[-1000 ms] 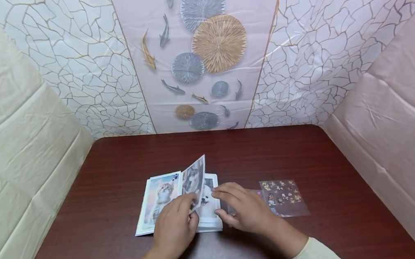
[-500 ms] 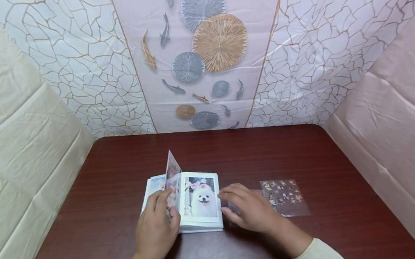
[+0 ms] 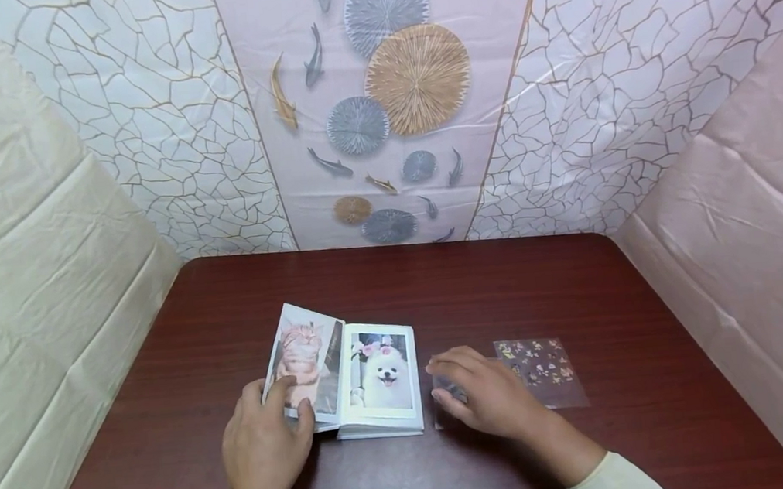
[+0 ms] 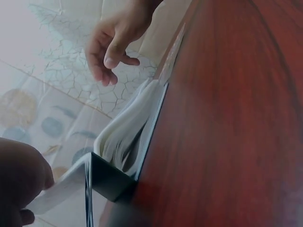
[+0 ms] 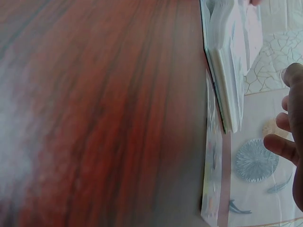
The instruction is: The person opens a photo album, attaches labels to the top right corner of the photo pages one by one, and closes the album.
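Note:
A small photo album (image 3: 415,413) lies spread on the table, with a fluffy white dog photo (image 3: 384,377) on its right side. The left-hand page (image 3: 303,357) bears an orange cat photo and leans up at a slant. My left hand (image 3: 263,438) pinches that page at its lower left edge, thumb on the photo side and fingers behind. In the left wrist view the album's thick stack of pages (image 4: 116,135) shows from its end. My right hand (image 3: 492,395) hovers right of the album with loosely bent fingers, holding nothing, and partly hides a clear plastic packet (image 3: 441,417).
A clear packet of small colourful pieces (image 3: 538,364) lies to the right, beyond my right hand. The dark red-brown table (image 3: 395,283) ends at a back wall hung with patterned cloth (image 3: 539,177). Pale cloth panels (image 3: 68,304) flank both sides.
My left hand has turned the cat page over from right to left and moved left with it. The white dog photo is uncovered. My right hand has shifted slightly right, away from the album.

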The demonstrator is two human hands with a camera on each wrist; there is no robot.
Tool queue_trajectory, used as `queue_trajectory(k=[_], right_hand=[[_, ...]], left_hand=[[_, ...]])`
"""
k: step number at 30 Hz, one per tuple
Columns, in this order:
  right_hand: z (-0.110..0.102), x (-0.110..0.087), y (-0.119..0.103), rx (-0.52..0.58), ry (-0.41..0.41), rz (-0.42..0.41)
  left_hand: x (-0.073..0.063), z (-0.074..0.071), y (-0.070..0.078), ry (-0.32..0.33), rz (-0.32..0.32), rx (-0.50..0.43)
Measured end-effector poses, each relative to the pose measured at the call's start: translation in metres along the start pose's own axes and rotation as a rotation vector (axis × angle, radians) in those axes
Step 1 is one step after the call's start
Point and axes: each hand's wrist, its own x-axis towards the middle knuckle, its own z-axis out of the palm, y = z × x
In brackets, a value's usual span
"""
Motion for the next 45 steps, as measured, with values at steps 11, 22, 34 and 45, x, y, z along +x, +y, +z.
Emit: queue_trajectory(k=[11, 22, 34, 45], right_hand=[[-0.002, -0.010, 0.006, -0.012, -0.013, 0.011], [-0.003, -0.019, 0.012, -0.008, -0.005, 0.048], [-0.004, -0.026, 0.020, -0.077, -0.146, 0.258], [0.001, -0.018, 0.029, -0.043, -0.308, 0.341]], left_hand=[[-0.009, 0.000, -0.007, -0.164, -0.079, 0.047], [-0.012, 0.000, -0.010, -0.418, -0.129, 0.080], [-0.005, 0.005, -0.005, -0.356, -0.103, 0.065], [0.004, 0.013, 0.042, -0.170, 0.170, -0.182]])
